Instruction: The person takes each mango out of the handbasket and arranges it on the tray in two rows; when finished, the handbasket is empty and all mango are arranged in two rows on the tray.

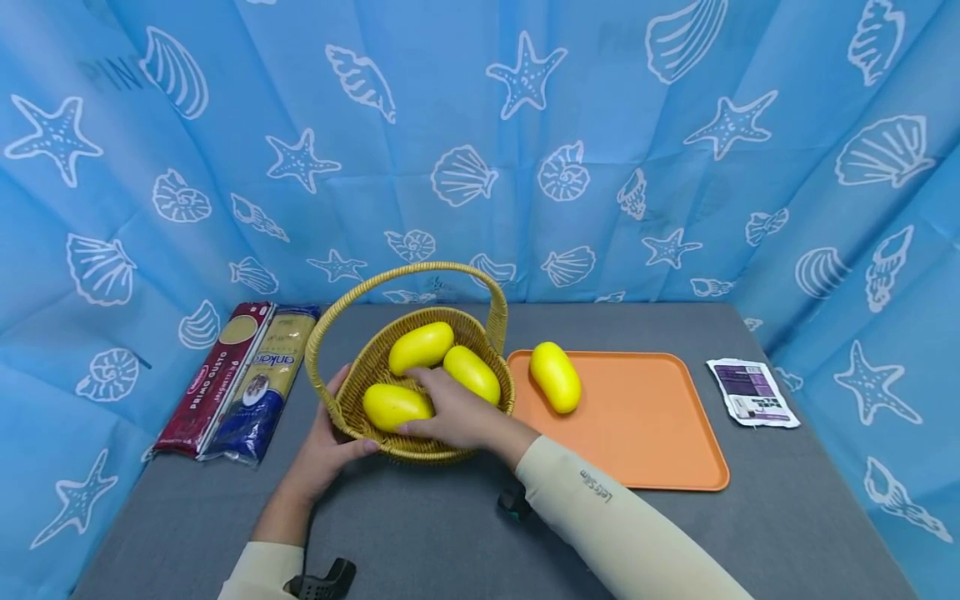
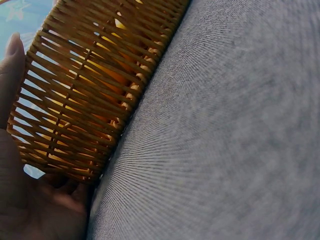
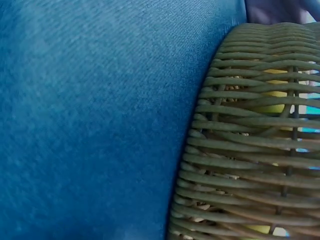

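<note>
A wicker basket [image 1: 420,454] with a tall arched handle stands on the grey table, three yellow mangoes inside it. My left hand [image 1: 330,446] holds the basket by its left side, thumb along the front rim and fingers round the outer wall. In the left wrist view that hand [image 2: 30,200] lies against the woven wall [image 2: 100,90]. Reaching over the front rim, my right hand [image 1: 453,408] has its thumb and fingers about the right end of the front-left mango [image 1: 393,406]. The other two mangoes, one at the back [image 1: 422,347] and one at right [image 1: 472,375], lie close by.
Right of the basket is an orange tray [image 1: 637,417] with another yellow mango [image 1: 556,377] at its left end. A small white and purple packet [image 1: 752,393] lies farther right. Two spaghetti packs, red [image 1: 213,379] and blue-gold [image 1: 262,383], lie at left. A blue curtain [image 1: 480,150] hangs behind.
</note>
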